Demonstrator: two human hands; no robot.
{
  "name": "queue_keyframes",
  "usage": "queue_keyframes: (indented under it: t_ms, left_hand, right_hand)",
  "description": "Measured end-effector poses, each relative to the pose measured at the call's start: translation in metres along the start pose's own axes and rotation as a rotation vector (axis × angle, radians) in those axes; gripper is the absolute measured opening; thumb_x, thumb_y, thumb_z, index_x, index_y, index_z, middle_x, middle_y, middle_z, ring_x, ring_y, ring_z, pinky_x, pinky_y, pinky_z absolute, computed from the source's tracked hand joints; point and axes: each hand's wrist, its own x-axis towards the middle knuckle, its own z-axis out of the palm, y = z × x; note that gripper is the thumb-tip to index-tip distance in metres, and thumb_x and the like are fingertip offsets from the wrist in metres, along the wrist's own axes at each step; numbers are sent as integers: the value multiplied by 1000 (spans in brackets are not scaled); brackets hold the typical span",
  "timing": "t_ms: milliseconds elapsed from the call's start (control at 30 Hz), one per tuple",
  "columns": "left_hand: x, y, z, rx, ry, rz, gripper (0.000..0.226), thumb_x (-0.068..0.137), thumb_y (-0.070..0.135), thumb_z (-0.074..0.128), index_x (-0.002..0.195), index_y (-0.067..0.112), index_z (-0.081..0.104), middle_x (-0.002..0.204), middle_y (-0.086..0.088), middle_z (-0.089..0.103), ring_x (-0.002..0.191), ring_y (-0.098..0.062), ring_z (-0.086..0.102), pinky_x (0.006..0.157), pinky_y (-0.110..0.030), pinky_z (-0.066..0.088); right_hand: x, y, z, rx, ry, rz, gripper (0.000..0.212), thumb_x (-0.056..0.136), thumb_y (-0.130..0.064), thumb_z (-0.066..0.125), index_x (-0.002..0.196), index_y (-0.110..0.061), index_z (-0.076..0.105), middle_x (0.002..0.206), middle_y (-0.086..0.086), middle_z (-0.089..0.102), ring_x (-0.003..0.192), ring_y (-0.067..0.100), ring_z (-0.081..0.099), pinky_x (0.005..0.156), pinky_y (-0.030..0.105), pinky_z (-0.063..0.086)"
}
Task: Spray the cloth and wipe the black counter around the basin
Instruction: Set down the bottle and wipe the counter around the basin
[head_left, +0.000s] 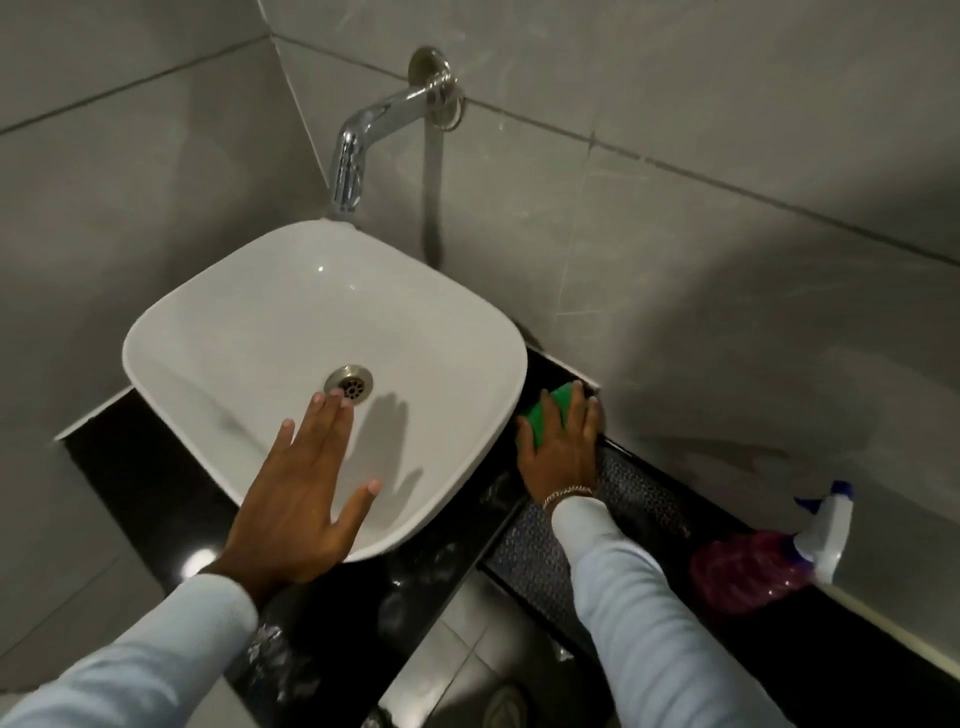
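Note:
A white square basin (249, 322) sits on the black counter (135, 467). My right hand (563, 447) presses flat on a green cloth (550, 410) on the counter strip between the basin's right side and the wall. Most of the cloth is hidden under the palm and fingers. My left hand (301, 493) hovers over the basin's near rim, fingers spread, holding nothing. A spray bottle (826, 530) with a white trigger head and pink liquid lies at the right end of the counter.
A chrome tap (363, 140) juts from the grey tiled wall above the basin. A drain (349, 385) sits in the basin's floor. A patterned mat or panel (535, 545) lies under my right forearm. Grey floor tiles (467, 665) show below the counter edge.

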Motion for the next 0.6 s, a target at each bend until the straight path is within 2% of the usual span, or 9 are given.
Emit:
queue_keyframes:
  t_ms: [100, 300, 433, 600]
  left_hand:
    - [0, 2, -1, -8, -20, -13, 82, 91, 55, 28, 154, 11, 2, 166, -5, 1, 153, -19, -4, 124, -46, 9]
    - [-1, 5, -5, -8, -20, -24, 82, 91, 55, 27, 154, 9, 1, 165, -7, -1, 153, -20, -5, 124, -46, 7]
    - [-2, 5, -6, -2, -19, -33, 81, 91, 54, 24, 154, 7, 3, 165, -8, 0, 152, -21, -6, 124, -47, 6]
    - [-1, 4, -5, -18, -28, -27, 82, 91, 55, 22, 154, 8, 0, 165, -8, -2, 151, -19, -10, 124, -45, 4]
  right_hand:
    - [-29, -21, 8, 25, -39, 60, 56, 95, -38, 45, 141, -7, 42, 156, 29, 20, 143, 48, 14, 121, 52, 9]
    - [-125, -39, 18, 97, -139, -139, 60, 95, -46, 33, 144, -12, 32, 160, 21, 14, 147, 41, 2, 120, 51, 10]
    - [-93, -27, 14, -28, -153, -176, 64, 95, -44, 34, 144, -4, 32, 157, 26, 20, 146, 44, 7, 121, 54, 11]
    - [-44, -26, 9, -107, -149, -3, 65, 97, -38, 39, 146, 2, 26, 156, 31, 15, 145, 48, 7, 121, 54, 3]
